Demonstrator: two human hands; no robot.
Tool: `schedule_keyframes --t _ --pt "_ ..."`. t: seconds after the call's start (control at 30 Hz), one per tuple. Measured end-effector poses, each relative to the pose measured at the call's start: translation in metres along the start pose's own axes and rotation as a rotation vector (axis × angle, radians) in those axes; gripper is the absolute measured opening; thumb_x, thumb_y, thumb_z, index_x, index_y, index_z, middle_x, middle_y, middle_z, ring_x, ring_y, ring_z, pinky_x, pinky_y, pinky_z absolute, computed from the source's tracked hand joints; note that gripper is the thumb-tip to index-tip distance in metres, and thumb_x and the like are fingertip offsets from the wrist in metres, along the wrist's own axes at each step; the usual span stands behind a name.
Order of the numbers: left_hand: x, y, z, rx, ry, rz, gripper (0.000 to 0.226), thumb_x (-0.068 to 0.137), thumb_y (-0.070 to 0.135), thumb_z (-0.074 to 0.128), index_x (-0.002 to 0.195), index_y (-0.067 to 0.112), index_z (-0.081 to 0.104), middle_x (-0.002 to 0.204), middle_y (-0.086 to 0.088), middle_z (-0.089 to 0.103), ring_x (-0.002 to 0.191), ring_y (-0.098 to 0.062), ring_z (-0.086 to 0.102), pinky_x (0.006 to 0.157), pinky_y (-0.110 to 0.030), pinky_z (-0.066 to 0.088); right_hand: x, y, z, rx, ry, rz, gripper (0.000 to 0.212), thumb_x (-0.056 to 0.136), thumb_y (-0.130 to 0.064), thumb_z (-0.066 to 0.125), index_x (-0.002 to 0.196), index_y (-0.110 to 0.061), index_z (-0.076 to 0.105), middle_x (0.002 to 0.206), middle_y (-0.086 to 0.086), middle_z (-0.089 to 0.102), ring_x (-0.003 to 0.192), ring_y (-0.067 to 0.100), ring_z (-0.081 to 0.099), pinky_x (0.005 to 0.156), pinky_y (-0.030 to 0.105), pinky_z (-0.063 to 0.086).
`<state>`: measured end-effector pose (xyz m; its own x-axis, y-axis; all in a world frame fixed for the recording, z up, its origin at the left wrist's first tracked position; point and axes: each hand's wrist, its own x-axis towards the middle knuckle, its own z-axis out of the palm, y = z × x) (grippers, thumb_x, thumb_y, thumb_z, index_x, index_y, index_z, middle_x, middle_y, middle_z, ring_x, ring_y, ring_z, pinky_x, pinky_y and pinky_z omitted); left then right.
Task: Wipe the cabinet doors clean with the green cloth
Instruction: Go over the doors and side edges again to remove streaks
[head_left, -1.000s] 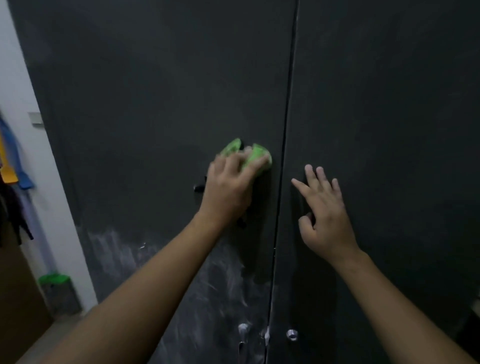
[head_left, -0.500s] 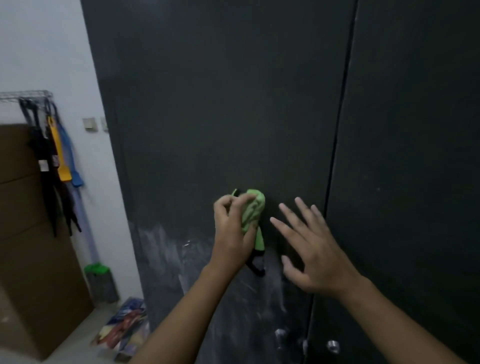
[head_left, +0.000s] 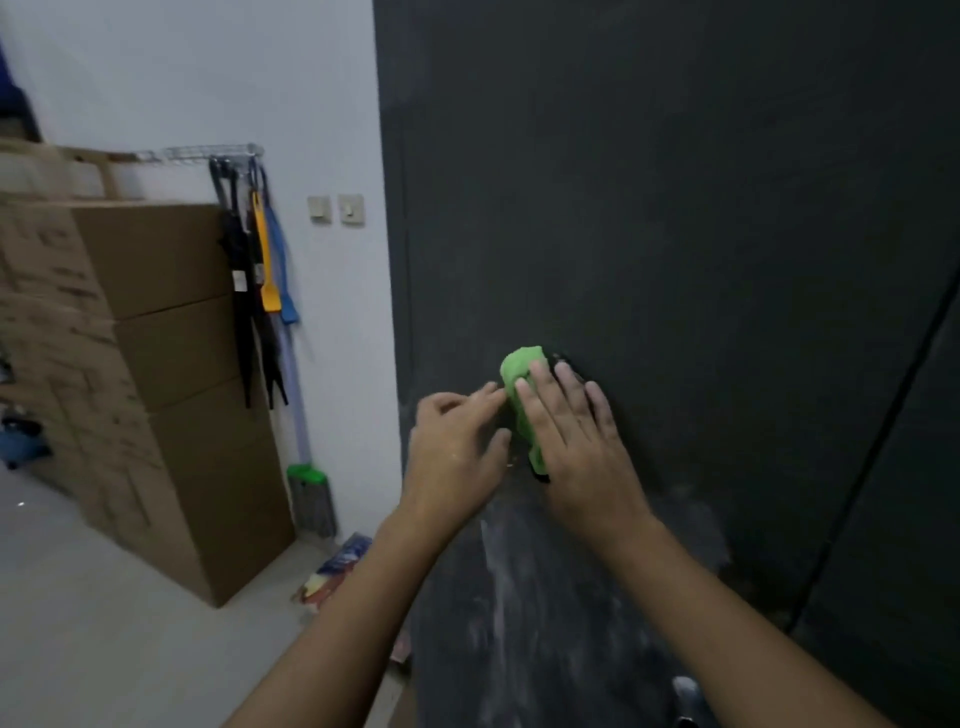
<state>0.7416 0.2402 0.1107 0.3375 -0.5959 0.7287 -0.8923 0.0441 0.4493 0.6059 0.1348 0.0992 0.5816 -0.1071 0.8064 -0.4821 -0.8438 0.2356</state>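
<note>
The dark left cabinet door fills the middle of the head view, and the right door lies beyond the seam. A bunched green cloth sits against the left door near its left edge. My right hand lies flat over the cloth with straight fingers, pressing it to the door and hiding its lower part. Just to the left, my left hand touches the cloth's edge with its fingertips, fingers relaxed. White dusty smears streak the door below both hands.
Stacked cardboard boxes stand on the left. Long-handled tools hang on the white wall, with a green-headed broom below and two wall switches beside them. Colourful items lie on the floor. A metal knob shows at the bottom.
The view has swung left. My right hand moved from the door seam onto the cloth. My left hand, which gripped the cloth, now only touches its edge.
</note>
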Motion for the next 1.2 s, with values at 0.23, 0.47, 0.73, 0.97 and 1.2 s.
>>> schedule_keyframes --t 0.23,0.47,0.73,0.97,1.2 --pt "0.004 -0.095 -0.025 -0.326 0.071 -0.466 0.045 0.102 0.016 0.048 0.146 0.022 0.038 0.145 0.0 0.045 0.127 -0.014 0.044 0.103 -0.029 0.036 0.039 -0.045 0.05 -0.092 -0.269 -0.173 0.067 0.085 -0.014 0.044 0.151 -0.018 0.043 0.158 0.002 0.04 0.146 0.024 0.036 0.119 0.041 0.02" --pt "-0.026 -0.136 0.011 -0.583 -0.139 -0.567 0.046 0.103 0.002 0.039 0.144 0.022 0.045 0.133 0.009 0.053 0.126 -0.008 0.05 0.099 -0.007 0.039 0.043 -0.055 0.077 -0.259 -0.405 -0.599 0.053 0.079 -0.02 0.069 0.131 -0.026 0.065 0.136 -0.005 0.062 0.124 0.024 0.059 0.101 0.041 0.046" --pt "-0.036 -0.153 0.017 -0.734 -0.153 -0.587 0.076 0.082 -0.024 0.032 0.138 0.023 0.051 0.125 0.015 0.058 0.121 0.003 0.053 0.087 -0.002 0.042 0.088 -0.071 0.083 -0.195 -0.104 -0.367 0.051 0.09 -0.009 0.053 0.141 -0.017 0.055 0.146 0.004 0.053 0.13 0.03 0.051 0.108 0.045 0.032" --pt "-0.077 -0.179 0.043 -0.845 -0.139 -0.748 0.065 0.082 -0.027 0.031 0.126 0.013 0.056 0.123 -0.003 0.063 0.114 0.002 0.06 0.092 -0.015 0.049 0.035 -0.094 0.115 -0.172 -0.477 -0.507 0.057 0.073 -0.019 0.078 0.128 -0.022 0.065 0.136 0.0 0.058 0.124 0.028 0.051 0.101 0.044 0.043" --pt "-0.107 -0.207 0.052 -0.865 -0.124 -0.922 0.052 0.094 -0.016 0.031 0.122 0.018 0.059 0.126 -0.012 0.063 0.129 -0.025 0.053 0.091 -0.029 0.047 0.046 -0.097 0.096 -0.119 -0.5 -0.491 0.048 0.088 -0.011 0.064 0.133 -0.028 0.062 0.141 -0.005 0.056 0.12 0.026 0.052 0.099 0.043 0.039"
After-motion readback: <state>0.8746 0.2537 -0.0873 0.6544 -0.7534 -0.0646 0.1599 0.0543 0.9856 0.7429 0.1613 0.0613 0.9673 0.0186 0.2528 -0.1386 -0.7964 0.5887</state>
